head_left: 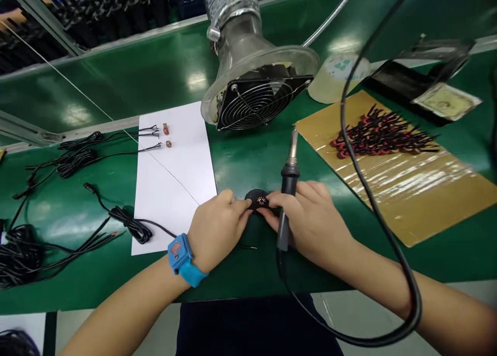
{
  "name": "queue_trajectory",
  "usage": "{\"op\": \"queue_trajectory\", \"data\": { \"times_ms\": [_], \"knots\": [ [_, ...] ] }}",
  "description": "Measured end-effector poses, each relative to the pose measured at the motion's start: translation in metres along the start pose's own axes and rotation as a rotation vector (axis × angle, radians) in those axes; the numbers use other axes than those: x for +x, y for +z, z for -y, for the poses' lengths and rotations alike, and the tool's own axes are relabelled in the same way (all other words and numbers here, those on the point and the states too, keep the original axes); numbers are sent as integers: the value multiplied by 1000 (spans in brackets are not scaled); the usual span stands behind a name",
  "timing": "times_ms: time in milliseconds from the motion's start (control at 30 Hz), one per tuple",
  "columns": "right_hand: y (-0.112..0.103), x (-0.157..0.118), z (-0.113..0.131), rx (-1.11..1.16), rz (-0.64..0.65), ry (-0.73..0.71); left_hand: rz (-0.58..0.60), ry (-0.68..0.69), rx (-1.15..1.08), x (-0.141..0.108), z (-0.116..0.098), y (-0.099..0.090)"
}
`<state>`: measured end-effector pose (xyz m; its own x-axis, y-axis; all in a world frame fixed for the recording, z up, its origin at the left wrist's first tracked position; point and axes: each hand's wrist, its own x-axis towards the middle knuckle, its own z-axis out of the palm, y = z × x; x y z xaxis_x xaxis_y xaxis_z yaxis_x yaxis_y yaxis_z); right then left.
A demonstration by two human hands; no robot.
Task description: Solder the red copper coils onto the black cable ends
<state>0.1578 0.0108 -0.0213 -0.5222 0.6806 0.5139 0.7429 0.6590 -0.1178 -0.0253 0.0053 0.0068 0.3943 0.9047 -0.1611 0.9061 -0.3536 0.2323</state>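
A small black disc (257,195) with a copper-coloured sun-like pattern lies between my hands at the middle of the green bench. My left hand (219,224), with a blue band at the wrist, pinches the disc's left edge between thumb and finger. At its right edge, my right hand (310,218) grips the disc with thumb and fingertip. That same hand also holds a soldering iron (289,185), its metal tip pointing up and away from me. A short black wire end (248,247) shows below the disc.
A fume hood with a fan (258,104) hangs above the bench. White paper (174,174), small copper parts (166,129) and coiled black cables (132,224) are at left. A brown sheet (419,200) bears many red-and-black pieces (380,136). The iron's cord (382,226) loops over my right forearm.
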Motion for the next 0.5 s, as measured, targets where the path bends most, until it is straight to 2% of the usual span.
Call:
{"op": "queue_trajectory", "data": {
  "times_ms": [133, 233, 367, 500],
  "knots": [
    [-1, -6, -5, 102, -18, 94, -44, 15, -41, 0, 1, 2],
    [2, -11, -6, 216, -30, 167, -128, 35, -130, 0, 1, 3],
    [5, -13, -4, 321, -83, 163, -227, 71, -262, 1, -1, 7],
    [6, -11, -1, 407, -96, 182, -273, 90, -285, 3, -1, 11]
  ]
}}
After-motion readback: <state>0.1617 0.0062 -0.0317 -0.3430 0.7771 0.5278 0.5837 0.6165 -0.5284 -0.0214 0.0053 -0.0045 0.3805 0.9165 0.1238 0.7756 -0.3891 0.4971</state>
